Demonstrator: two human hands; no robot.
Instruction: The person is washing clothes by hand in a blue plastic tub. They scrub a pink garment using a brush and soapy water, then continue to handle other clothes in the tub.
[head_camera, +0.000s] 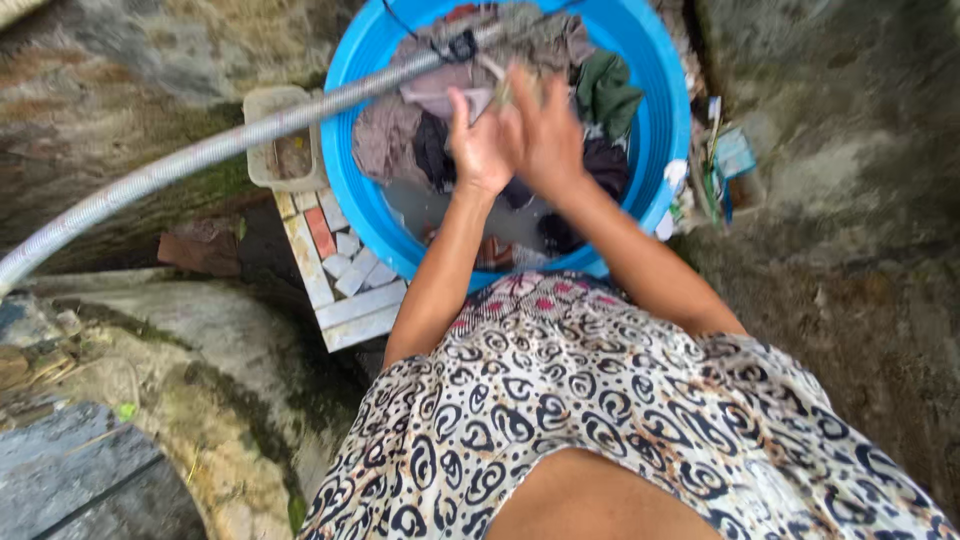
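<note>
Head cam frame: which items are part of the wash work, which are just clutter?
In use:
left hand
right hand
blue tub
wet clothes
hose

Lying about:
beige container
tiled slab
brick
packets and small bits right of the tub

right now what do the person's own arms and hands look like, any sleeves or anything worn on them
Both arms are bare from the shoulder side down, with no sleeves in view. The left hand and right hand wear no gloves; both are motion-blurred, so rings or bands cannot be told. The garment below the arms is cream cloth printed with dark swirls.
</note>
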